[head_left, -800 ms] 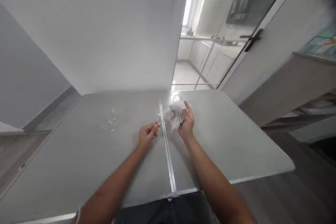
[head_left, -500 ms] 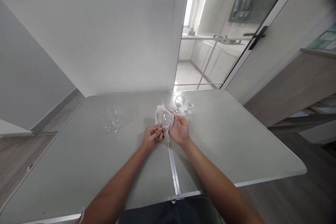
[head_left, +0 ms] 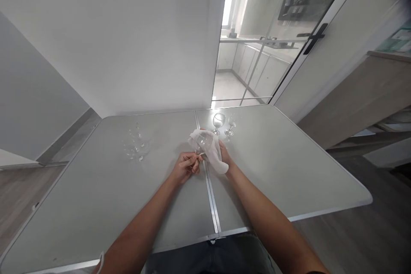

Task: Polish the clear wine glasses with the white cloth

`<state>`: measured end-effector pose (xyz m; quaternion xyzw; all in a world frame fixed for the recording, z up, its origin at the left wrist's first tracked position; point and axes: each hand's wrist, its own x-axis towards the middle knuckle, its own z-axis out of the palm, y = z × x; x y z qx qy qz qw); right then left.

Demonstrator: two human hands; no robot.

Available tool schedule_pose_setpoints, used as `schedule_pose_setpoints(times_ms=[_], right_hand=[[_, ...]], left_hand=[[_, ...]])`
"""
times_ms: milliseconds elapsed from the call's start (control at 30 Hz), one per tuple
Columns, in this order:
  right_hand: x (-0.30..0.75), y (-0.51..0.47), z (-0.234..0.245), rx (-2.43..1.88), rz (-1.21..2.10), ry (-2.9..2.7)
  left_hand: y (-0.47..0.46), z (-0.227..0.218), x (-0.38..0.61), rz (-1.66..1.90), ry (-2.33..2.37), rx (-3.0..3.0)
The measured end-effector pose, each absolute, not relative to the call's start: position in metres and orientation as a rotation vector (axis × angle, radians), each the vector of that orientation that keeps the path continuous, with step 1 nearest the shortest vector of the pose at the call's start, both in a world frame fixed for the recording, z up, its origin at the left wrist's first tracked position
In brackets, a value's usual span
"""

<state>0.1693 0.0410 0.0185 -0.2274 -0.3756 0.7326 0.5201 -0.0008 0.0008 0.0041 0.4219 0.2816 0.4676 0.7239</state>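
Above the table's middle seam, a clear stemmed glass [head_left: 203, 138] is tilted, its bowl up and away from me. My left hand [head_left: 186, 166] pinches it low, by the stem or foot, which the fingers mostly cover. A white cloth [head_left: 215, 156] wraps the far and right side of the bowl and hangs down over my right palm. Behind it, my right hand [head_left: 224, 153] is closed around the cloth and bowl, with most of its fingers hidden.
Two stemmed glasses, one round [head_left: 218, 120] and one fainter [head_left: 230, 125], stand beyond my right hand. Several clear glass pieces [head_left: 138, 147] sit on the left of the grey table [head_left: 112, 197]. A white wall [head_left: 154, 51] and glazed door [head_left: 257, 64] border the far edge.
The cloth has shifted right and now drapes over my right hand, which has turned behind the bowl. My left hand keeps its pinch low on the glass.
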Motion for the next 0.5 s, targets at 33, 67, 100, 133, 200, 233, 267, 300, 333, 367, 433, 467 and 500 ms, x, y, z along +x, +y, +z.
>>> schedule_pose_setpoints(times_ms=[33,67,100,133,200,233,267,300,333,367,433,467,500], right_hand=[[0.167,0.041,0.016,-0.540,1.802,-0.857],[0.164,0.040,0.013,-0.532,1.841,-0.815],[0.163,0.039,0.012,-0.522,1.864,-0.781],[0.163,0.038,0.011,-0.509,1.871,-0.758],[0.165,0.035,0.012,-0.469,1.852,-0.741],[0.167,0.034,0.014,-0.446,1.844,-0.745],[0.168,0.033,0.015,-0.422,1.840,-0.754],[0.170,0.031,0.017,-0.400,1.834,-0.766],[0.170,0.031,0.018,-0.387,1.820,-0.778],[0.168,0.031,0.020,-0.391,1.801,-0.785],[0.161,0.031,0.021,-0.453,1.759,-0.792],[0.156,0.031,0.021,-0.504,1.730,-0.802],[0.151,0.031,0.021,-0.572,1.670,-0.816]], left_hand=[[0.001,0.004,0.000,1.044,0.662,0.974],[0.001,0.004,0.000,1.053,0.704,1.025],[0.001,0.004,0.000,1.049,0.741,1.078],[0.001,0.004,0.001,1.033,0.765,1.123],[0.000,0.004,0.002,0.962,0.762,1.136],[-0.001,0.005,0.003,0.916,0.737,1.102],[-0.002,0.006,0.004,0.875,0.706,1.054],[-0.003,0.006,0.006,0.849,0.676,1.001],[-0.004,0.007,0.007,0.845,0.656,0.956],[-0.004,0.007,0.008,0.857,0.649,0.925],[-0.004,0.006,0.010,0.931,0.681,0.906],[-0.003,0.005,0.011,0.977,0.716,0.917],[-0.002,0.004,0.011,1.024,0.760,0.949]])
